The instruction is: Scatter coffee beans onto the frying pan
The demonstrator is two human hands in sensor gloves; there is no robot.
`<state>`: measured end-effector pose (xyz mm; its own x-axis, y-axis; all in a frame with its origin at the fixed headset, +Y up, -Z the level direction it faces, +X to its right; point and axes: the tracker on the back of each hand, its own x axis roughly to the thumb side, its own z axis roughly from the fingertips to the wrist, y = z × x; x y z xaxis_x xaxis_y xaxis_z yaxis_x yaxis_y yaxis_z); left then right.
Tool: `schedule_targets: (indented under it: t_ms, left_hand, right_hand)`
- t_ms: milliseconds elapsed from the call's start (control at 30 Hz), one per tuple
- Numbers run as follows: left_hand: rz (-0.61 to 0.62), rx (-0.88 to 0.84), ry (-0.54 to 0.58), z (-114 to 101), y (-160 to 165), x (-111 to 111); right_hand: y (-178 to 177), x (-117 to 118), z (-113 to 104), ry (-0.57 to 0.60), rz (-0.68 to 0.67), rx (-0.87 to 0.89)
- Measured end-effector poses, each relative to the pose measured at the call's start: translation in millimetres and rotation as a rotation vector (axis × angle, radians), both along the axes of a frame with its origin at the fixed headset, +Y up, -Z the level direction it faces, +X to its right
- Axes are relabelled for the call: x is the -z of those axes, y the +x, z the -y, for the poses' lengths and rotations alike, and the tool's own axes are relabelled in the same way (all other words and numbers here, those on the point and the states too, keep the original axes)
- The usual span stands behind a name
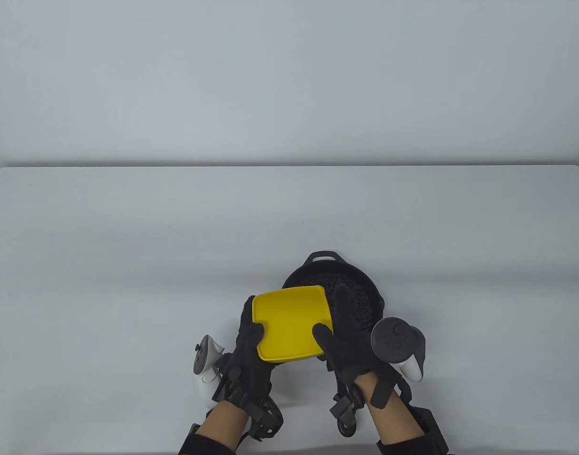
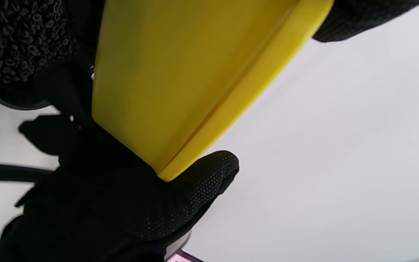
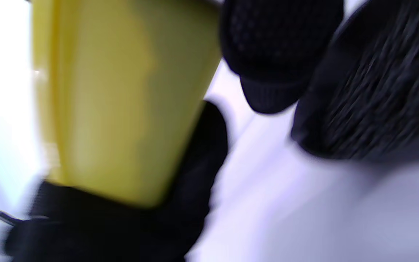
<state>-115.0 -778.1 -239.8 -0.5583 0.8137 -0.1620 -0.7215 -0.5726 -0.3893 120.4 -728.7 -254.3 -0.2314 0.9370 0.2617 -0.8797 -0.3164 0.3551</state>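
I am gripping the yellow container (image 1: 292,323) with my left hand (image 1: 251,350) and right hand (image 1: 346,343), tipping it over the frying pan (image 1: 365,289) on the worktop (image 1: 128,237), coffee beans (image 2: 16,40) already inside. It seems light, stiff and smooth, so I'm holding opposite edges.

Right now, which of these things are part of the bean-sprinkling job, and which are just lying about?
In the job:
yellow tub
frying pan
coffee beans
left hand
right hand

Lying about:
nothing that I can see; only the white table
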Motion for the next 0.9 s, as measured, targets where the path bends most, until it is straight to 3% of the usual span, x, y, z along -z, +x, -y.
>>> schedule_targets:
  t_ms: [67, 167, 267, 533, 667, 833, 900]
  left_hand:
    - [0.012, -0.024, 0.011, -0.6, 0.2, 2.7]
    - [0.021, 0.02, 0.034, -1.8, 0.1, 3.0]
    - [0.014, 0.028, 0.026, -3.1, 2.7, 1.3]
    - [0.055, 0.454, 0.085, -9.8, 6.6, -3.5]
    - [0.029, 0.507, 0.044, -6.7, 8.0, -3.1]
    - [-0.013, 0.556, 0.059, -11.3, -0.1, 1.2]
    - [-0.031, 0.552, 0.061, -12.3, -5.8, 2.6]
  right_hand:
    - [1.3, -0.1, 9.1, -0.039, 0.039, 0.062]
    - [6.2, 3.9, 15.1, -0.001, -0.028, 0.017]
    - [8.9, 1.5, 18.2, -0.055, 0.02, 0.116]
    - [21.9, -3.1, 15.9, 0.026, 0.214, 0.022]
    - [23.1, -2.0, 20.9, 0.038, 0.158, -0.013]
    - [21.2, -3.0, 11.3, 0.197, 0.175, -0.213]
    - [20.7, -4.2, 2.8, 0.334, 0.164, -0.316]
